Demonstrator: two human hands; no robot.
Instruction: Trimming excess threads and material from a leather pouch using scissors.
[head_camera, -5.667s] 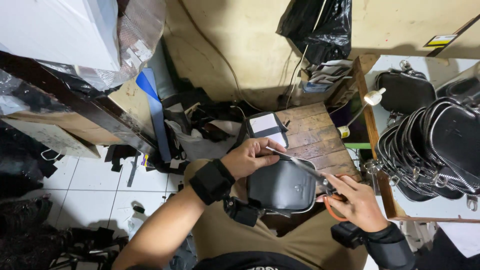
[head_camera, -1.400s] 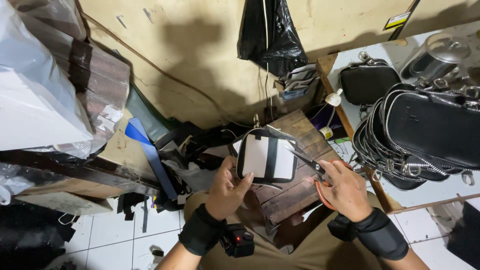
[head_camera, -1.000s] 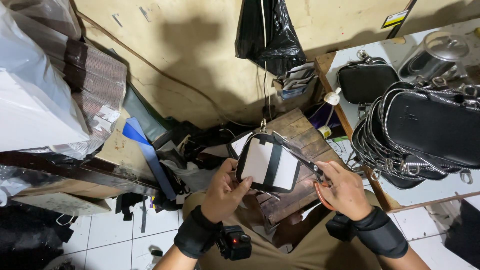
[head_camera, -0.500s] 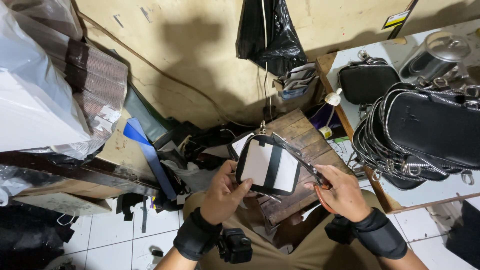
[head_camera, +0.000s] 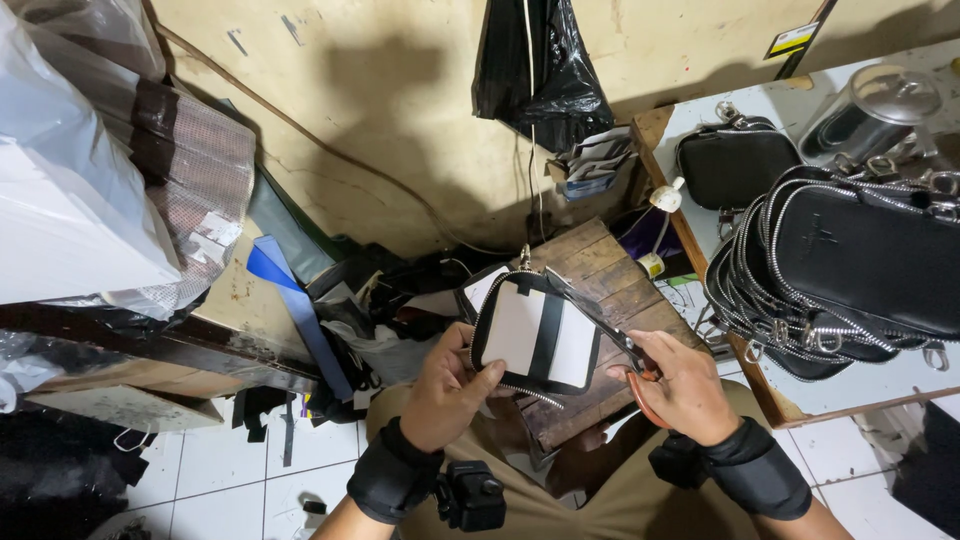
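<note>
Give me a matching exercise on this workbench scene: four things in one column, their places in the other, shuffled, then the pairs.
Things:
1. zippered pouch panel
2. scissors
3. black plastic bag
4. stack of black pouches

Places:
A. hanging on the wall
B. in the right hand
C. on the white table at right
D. in the left hand

Pairs: 1-D, 2-B, 3-A, 4-C

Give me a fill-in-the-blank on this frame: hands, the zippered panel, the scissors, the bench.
1. The left hand holds up a black zippered pouch panel whose lining patches are coloured ____.
2. The right hand grips a pair of metal scissors with ____ handles.
3. The stack of finished black zippered bags lies on the white bench on the person's ____ side.
4. A black plastic ____ hangs on the wall above the wooden block.

Missing words: white; orange; right; bag
</note>
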